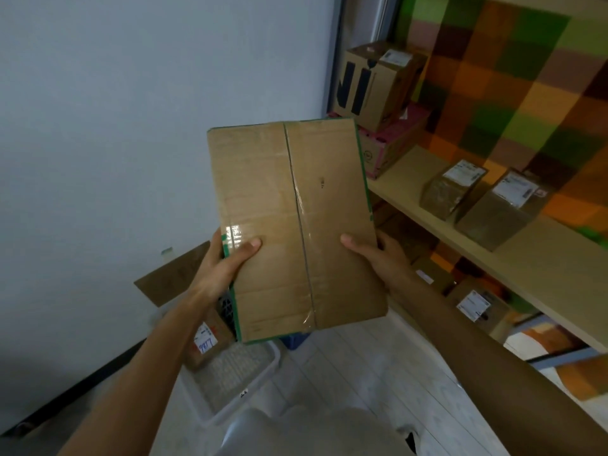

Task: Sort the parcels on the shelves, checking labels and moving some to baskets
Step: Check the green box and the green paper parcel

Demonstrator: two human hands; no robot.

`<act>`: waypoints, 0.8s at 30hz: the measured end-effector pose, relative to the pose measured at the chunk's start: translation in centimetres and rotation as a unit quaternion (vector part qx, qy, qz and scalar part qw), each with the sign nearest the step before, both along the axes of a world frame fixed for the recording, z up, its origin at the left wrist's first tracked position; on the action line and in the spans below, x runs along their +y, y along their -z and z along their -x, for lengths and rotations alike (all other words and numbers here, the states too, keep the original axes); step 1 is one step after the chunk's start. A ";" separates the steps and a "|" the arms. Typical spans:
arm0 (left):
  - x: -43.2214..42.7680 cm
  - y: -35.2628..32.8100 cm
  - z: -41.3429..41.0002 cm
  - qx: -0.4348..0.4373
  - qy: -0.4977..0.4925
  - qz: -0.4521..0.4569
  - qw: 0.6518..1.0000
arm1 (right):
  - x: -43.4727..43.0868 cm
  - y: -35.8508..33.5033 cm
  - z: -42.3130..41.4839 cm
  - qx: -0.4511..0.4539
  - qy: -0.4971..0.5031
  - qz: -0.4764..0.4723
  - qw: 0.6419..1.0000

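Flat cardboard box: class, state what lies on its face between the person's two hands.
Head view: between the left hand and right hand, the box shows bare cardboard crossed by one clear-taped seam.

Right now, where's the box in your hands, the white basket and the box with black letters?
Held box [329, 199]: head view, its taped cardboard face.
White basket [230, 376]: head view, its bare mesh bottom.
Lettered box [357, 90]: head view, its printed side.

parcel storeroom: labelled boxes on shelves
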State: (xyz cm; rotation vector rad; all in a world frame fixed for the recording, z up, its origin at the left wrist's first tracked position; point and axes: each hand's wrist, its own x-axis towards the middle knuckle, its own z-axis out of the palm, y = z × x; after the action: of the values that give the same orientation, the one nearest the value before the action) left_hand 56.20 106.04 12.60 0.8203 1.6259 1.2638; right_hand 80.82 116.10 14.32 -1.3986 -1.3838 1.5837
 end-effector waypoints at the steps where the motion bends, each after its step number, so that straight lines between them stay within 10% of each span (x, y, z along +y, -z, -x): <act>1: 0.1 0.0 0.1 -0.006 0.002 0.006 1.000 | 0.1 0.0 0.1 -0.008 -0.003 0.007 1.000; 12: 0.3 -0.9 -1.4 -0.070 -0.055 -0.168 0.982 | 2.4 -2.0 -1.8 0.222 -0.055 0.044 0.972; 24: 1.0 -1.1 0.2 -0.088 -0.031 -0.134 0.987 | 0.9 -1.7 -0.3 0.086 0.031 0.005 0.996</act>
State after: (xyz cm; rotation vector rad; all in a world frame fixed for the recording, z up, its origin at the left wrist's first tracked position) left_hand 56.05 107.05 13.66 0.7977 1.3689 1.5767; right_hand 81.08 117.04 16.05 -1.2663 -1.2213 1.6322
